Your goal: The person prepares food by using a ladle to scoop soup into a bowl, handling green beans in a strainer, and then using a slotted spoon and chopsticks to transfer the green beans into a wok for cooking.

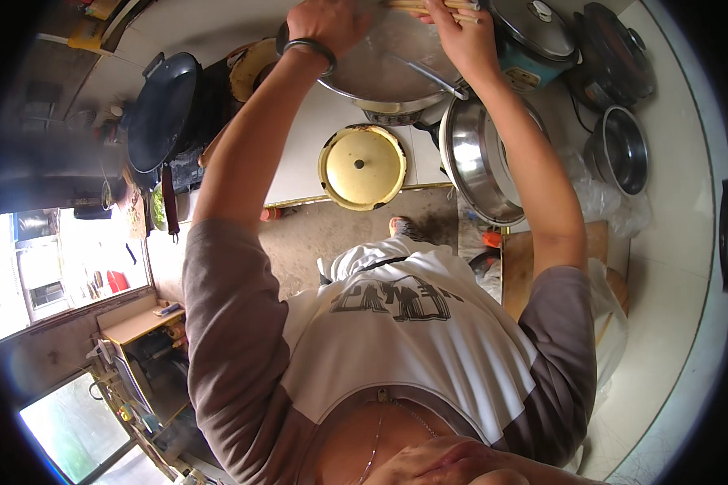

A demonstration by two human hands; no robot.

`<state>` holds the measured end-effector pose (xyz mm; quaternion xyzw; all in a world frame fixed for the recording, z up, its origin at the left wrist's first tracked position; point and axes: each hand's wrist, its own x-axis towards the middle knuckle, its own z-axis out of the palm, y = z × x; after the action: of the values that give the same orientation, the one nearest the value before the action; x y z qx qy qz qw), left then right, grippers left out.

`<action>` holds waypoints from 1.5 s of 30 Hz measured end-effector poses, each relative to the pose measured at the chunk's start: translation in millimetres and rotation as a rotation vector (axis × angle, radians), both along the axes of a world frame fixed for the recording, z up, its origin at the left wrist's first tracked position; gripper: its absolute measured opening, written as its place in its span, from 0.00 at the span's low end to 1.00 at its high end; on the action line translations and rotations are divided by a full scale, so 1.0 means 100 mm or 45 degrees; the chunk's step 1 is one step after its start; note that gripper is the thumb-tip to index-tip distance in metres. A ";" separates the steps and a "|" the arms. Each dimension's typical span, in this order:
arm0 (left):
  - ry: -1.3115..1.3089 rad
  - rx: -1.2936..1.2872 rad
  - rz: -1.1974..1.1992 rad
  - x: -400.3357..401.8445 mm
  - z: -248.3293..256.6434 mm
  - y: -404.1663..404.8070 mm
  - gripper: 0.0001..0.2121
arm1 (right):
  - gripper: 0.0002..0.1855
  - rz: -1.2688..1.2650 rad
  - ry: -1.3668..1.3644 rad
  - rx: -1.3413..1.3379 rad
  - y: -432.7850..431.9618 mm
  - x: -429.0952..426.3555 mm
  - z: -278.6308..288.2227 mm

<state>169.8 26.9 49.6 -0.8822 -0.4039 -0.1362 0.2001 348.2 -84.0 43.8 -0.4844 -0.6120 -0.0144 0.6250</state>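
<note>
My right hand (pixel 468 39) grips a bunch of wooden chopsticks (pixel 464 6) above the right side of a large metal pot (pixel 376 97). Steam hazes the inside of the pot, so its contents are unclear. A metal utensil handle (pixel 433 77) slants out over the near right rim. My left hand (pixel 327 25), a dark bangle at its wrist, is over the pot's left side; its fingers are blurred and cut by the top edge, and whether they hold anything is hidden. Closer to me lies a chipped yellow enamel lid (pixel 370 182) with a dark knob.
A dark wok (pixel 167 115) stands at left. To the right are steel basins (pixel 473 160), a teal rice cooker (pixel 524 66), a dark lidded appliance (pixel 615 66) and a steel bowl (pixel 630 151). Clear plastic bags (pixel 606 200) lie near the bowl. The counter edge (pixel 306 199) runs before me.
</note>
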 end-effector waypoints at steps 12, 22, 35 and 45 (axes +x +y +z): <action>-2.093 -1.981 -0.329 -0.51 -0.54 -0.48 0.20 | 0.13 0.152 -0.929 0.031 -0.70 -0.82 0.20; -2.501 -2.051 -0.009 -1.27 -0.64 -1.29 0.13 | 0.21 0.166 -0.788 -0.156 -0.59 -0.52 0.26; -3.137 -1.548 0.797 -3.61 -2.19 -2.94 0.09 | 0.06 -0.377 -1.621 -0.873 0.07 0.53 0.05; -3.070 -2.031 0.599 -3.00 -2.43 -2.03 0.07 | 0.07 -0.359 -1.733 -1.030 -0.24 0.76 -0.01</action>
<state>-129.7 -175.7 -193.4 -0.0258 -0.4212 -0.4859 -0.7654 423.8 -107.6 43.1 -0.6308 -0.7497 -0.1624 -0.1169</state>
